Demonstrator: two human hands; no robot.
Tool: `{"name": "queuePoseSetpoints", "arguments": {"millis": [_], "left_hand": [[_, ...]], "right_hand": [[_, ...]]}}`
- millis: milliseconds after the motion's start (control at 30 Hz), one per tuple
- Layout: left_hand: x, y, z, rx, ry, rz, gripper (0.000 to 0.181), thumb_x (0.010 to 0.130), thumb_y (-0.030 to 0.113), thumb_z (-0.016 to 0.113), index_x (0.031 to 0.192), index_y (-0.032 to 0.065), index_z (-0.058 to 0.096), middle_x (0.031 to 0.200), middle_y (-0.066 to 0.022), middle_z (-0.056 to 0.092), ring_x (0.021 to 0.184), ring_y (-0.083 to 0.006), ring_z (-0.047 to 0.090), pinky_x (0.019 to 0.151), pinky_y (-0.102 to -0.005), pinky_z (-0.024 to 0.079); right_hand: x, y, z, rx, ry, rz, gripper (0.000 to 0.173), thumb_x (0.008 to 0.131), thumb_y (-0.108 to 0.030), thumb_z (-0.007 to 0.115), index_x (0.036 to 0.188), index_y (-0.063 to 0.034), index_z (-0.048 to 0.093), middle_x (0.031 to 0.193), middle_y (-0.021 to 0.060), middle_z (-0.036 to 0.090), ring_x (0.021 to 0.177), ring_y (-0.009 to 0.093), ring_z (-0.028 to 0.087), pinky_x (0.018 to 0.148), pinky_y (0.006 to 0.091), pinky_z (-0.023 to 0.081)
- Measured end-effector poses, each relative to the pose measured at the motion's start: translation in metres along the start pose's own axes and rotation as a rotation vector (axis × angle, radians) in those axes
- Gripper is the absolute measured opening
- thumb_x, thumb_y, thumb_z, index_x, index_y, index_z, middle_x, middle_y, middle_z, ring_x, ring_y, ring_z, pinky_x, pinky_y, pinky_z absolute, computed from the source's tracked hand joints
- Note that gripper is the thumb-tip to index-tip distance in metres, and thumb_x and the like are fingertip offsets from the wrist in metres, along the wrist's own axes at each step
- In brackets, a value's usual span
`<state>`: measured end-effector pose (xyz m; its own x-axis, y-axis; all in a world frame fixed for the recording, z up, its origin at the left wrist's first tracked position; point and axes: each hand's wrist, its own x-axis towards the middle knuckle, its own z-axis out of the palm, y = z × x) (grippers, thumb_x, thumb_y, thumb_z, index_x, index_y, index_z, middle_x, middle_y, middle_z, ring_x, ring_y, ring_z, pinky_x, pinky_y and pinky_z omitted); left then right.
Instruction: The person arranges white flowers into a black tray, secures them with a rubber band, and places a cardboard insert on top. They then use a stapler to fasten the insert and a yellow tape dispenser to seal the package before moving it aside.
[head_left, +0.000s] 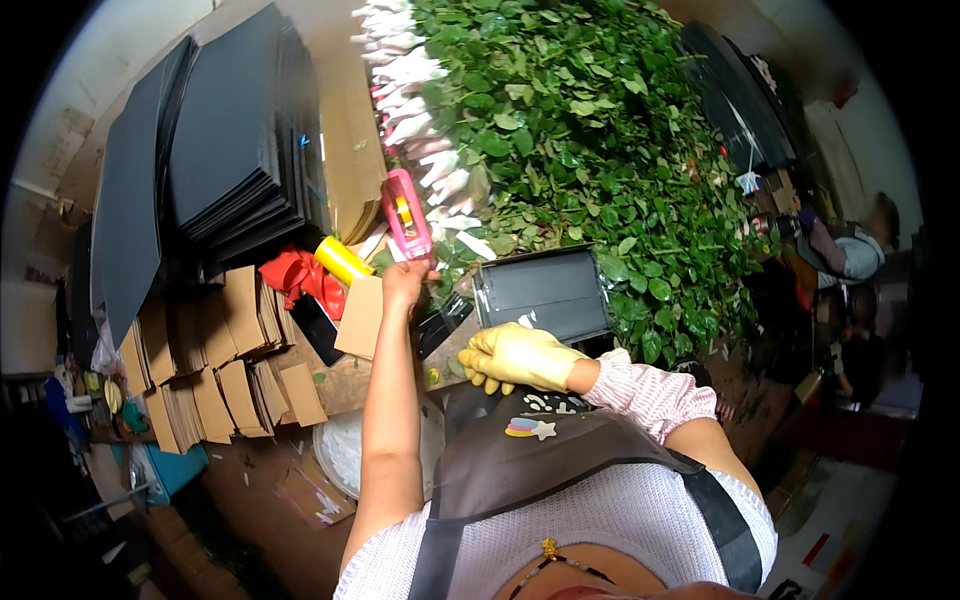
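My bare left hand (406, 286) reaches forward to the near end of a pink tape dispenser (407, 217) that carries a yellow roll. Its fingertips are at the dispenser's end; whether they grip tape or the dispenser is hard to make out. My right hand (521, 358), in a yellow rubber glove, rests close to my apron with its fingers curled. Whether it holds anything is hidden. Just beyond the glove lies a shallow dark box (546, 294) with shiny tape at its edge. A black strip-like object (444, 324) lies between the two hands.
Leafy green cut stems (570, 142) are heaped ahead, white sleeves (409, 82) along their left side. Dark sheets (225, 135) stand stacked at left, above cardboard pieces (240, 307). A yellow roll (343, 260) and red plastic (304, 277) lie nearby. Another person (855, 251) is at right.
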<state>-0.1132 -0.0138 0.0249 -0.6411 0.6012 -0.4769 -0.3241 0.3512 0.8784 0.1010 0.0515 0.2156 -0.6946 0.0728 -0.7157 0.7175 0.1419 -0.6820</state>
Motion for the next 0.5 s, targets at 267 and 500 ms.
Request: {"name": "queuePoseSetpoints", "arguments": {"millis": [267, 500], "left_hand": [[-0.006, 0.007, 0.002, 0.247, -0.003, 0.074, 0.019, 0.098, 0.013, 0.062, 0.093, 0.0000, 0.076, 0.075, -0.0062, 0.075, 0.057, -0.0108, 0.062, 0.052, -0.0283, 0.047], [-0.095, 0.122, 0.139, 0.674, -0.108, 1.007, 0.017, 0.084, 0.019, 0.080, 0.101, 0.0207, 0.082, 0.142, -0.0154, 0.057, 0.134, -0.0333, 0.048, 0.113, -0.0458, 0.035]], "right_hand": [[-0.023, 0.040, -0.018, 0.317, -0.032, -0.175, 0.037, 0.107, -0.037, 0.051, 0.100, -0.0042, 0.067, 0.088, 0.0057, 0.073, 0.072, 0.013, 0.068, 0.063, 0.0264, 0.056], [-0.145, 0.132, -0.055, 0.686, -0.078, -0.532, 0.036, 0.104, -0.038, 0.061, 0.104, -0.0027, 0.068, 0.101, 0.0128, 0.075, 0.091, 0.020, 0.073, 0.076, 0.0303, 0.059]]}}
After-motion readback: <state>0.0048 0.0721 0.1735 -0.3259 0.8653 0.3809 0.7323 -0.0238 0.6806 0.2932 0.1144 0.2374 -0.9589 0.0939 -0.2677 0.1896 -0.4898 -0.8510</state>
